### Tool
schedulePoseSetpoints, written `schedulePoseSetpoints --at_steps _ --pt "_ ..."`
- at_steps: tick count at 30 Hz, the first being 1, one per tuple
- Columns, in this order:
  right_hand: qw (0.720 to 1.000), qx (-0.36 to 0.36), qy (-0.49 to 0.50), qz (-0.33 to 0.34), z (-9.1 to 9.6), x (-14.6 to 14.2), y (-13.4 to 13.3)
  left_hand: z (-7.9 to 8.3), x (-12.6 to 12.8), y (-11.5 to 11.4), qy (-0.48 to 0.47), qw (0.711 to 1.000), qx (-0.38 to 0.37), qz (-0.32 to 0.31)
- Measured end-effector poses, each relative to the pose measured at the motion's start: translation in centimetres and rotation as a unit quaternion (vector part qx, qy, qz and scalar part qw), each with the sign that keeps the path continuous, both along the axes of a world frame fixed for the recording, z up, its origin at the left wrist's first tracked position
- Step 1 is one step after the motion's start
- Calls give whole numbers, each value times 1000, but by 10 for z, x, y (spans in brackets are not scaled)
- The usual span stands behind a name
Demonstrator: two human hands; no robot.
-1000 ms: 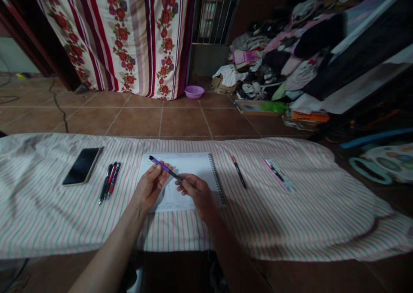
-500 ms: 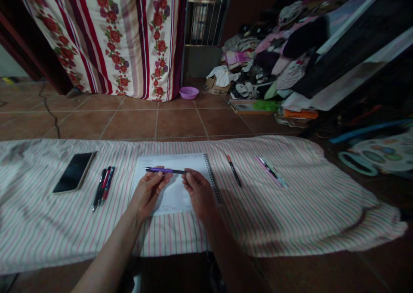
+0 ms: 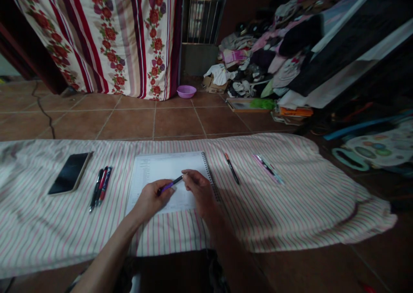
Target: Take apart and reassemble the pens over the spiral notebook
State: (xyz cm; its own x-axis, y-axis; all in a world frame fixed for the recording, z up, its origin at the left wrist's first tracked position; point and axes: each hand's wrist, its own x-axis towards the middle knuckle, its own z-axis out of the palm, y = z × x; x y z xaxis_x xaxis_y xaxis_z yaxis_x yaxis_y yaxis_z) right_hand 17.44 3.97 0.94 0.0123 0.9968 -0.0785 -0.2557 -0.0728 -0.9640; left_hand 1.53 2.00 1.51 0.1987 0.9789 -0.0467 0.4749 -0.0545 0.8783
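A purple pen (image 3: 170, 184) is held between both hands over an open spiral notebook (image 3: 167, 168) lying on a striped cloth (image 3: 290, 198). My left hand (image 3: 149, 200) is closed round the pen's near end, knuckles up. My right hand (image 3: 200, 189) pinches the pen's far end with its fingertips. Both hands rest low over the notebook's lower half. The page shows faint writing.
Left of the notebook lie three pens (image 3: 100, 187) and a dark phone (image 3: 69, 178). To the right lie an orange-tipped pen (image 3: 231, 168) and a small bundle of pens (image 3: 268, 169). Beyond are tiled floor, a floral curtain (image 3: 106, 35), a pink bowl (image 3: 186, 91) and piled clothes (image 3: 274, 56).
The pen has swung from level to tilted, its left end dropping toward me into my left hand. Both hands have sunk lower over the notebook. The view has shifted slightly right.
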Motion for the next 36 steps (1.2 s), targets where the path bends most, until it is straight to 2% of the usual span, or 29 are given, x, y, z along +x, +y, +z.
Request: schedulePoseSetpoints --at_steps 3,7,13,22,36 --pt "1000 -17 19 1 -2 -5 -1 0 2 -2 113 991 70 -19" --pt "996 -74 51 -20 -6 -6 0 -3 3 -2 155 981 119 -20" --pt "995 -97 1 -19 -6 -5 1 -9 4 -1 231 960 159 -19" --pt "995 -86 -39 -32 -8 -5 0 -1 15 -3 344 926 153 -11" --pt "992 -91 -57 -63 -7 -5 -2 3 20 -6 339 937 86 -7"
